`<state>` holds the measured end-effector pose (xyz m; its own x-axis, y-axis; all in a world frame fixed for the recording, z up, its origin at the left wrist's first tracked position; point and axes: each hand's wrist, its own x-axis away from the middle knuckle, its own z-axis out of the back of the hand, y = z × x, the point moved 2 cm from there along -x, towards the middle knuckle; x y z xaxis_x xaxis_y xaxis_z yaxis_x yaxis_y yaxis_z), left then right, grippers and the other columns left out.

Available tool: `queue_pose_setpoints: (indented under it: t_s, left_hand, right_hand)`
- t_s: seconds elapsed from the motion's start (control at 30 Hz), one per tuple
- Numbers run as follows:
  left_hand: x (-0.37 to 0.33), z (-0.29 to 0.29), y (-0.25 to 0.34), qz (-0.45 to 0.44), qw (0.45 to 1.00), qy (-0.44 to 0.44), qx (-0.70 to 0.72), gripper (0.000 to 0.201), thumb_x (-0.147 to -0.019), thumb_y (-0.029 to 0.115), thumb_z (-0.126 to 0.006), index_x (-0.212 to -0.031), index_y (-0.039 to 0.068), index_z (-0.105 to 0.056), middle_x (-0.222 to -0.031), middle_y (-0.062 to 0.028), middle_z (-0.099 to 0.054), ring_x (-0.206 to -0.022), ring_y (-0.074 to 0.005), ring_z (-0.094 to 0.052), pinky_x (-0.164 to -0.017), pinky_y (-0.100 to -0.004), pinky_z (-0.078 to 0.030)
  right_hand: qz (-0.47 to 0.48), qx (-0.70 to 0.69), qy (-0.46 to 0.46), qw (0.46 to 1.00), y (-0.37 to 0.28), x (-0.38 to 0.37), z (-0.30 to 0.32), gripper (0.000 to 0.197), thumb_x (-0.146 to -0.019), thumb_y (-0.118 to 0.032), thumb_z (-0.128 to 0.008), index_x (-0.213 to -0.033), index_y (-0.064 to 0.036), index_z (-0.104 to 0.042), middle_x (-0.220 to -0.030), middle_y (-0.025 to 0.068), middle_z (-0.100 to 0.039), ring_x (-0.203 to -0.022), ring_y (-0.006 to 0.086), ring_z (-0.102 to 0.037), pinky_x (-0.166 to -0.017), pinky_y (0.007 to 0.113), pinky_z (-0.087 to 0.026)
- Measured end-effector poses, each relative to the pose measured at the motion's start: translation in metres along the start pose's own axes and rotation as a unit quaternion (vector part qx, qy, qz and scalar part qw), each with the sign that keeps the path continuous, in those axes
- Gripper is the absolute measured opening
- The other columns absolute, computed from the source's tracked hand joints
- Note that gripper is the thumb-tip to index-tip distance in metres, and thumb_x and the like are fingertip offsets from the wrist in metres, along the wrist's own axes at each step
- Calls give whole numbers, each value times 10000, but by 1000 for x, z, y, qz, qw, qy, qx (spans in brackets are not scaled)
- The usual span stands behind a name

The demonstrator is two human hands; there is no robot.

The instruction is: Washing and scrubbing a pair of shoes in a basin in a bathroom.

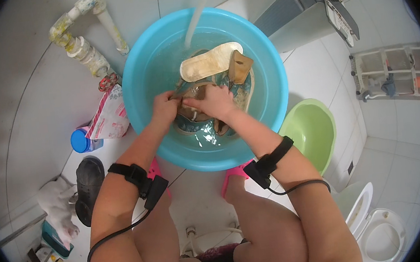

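A large blue basin (141, 122) of water holds a soaked teal and tan shoe (194, 126), partly under the surface. My left hand (166, 107) pinches the left edge of the shoe's opening. Across from it, my right hand (216, 101) grips the shoe with its thumb in the opening; its other fingertips are partly hidden. A pale, stained insole (211, 62) lies just beyond my hands. Beside the insole, a tan flap (240, 67) sticks up over more teal and tan shoe material; whether that is a second shoe I cannot tell.
A pale hose (199, 13) runs down into the basin. Right of it stand a green tub (310, 126) and a grey bin-like container (290, 17). To the left are a pipe with a red valve (108, 82), a blue-lidded jar (80, 140) and a dark shoe (89, 188).
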<state>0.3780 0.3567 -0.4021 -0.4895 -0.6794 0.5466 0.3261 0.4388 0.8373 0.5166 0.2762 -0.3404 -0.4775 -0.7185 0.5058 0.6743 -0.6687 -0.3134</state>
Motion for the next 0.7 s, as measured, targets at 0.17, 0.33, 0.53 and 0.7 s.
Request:
queue_pose_setpoints:
  t_s: [0.17,0.33,0.53,0.7]
  left_hand:
    - [6,-7,12,-50,998,-21,0,218,-805,58,-539,-951,-32,-674,-780,-61,-653,-715,-129,-579,-662,-281,-462]
    - [2,-5,6,-91,995,-16,-37,281,-765,27,-529,-1002,-33,-667,-808,-74,-672,-721,-124,-583,-667,-278,-466]
    - [3,-8,5,-119,991,-18,-55,318,-742,16,-533,-1032,-22,-659,-853,-126,-684,-758,-166,-613,-704,-307,-478]
    - [5,-10,1,-194,967,42,-158,358,-737,-1,-510,-1073,0,-634,-928,-196,-666,-867,-319,-641,-789,-380,-483]
  right_hand:
    - [-28,6,-33,999,5,-6,-5,857,-624,-756,-629,-1047,-12,-672,-1104,181,-632,-1114,370,-519,-967,417,-372]
    - [-21,-89,-86,992,12,-15,-10,861,-602,-751,-651,-1072,-30,-668,-1148,190,-618,-1157,362,-512,-1001,424,-357]
    - [-12,-118,-68,991,28,-20,-24,663,-702,-590,-667,-1080,-45,-660,-1142,205,-615,-1149,370,-520,-1026,443,-330]
    - [-13,-133,-69,989,39,-21,-33,400,-800,-323,-592,-1077,-41,-651,-1190,223,-581,-1213,376,-461,-1054,463,-290]
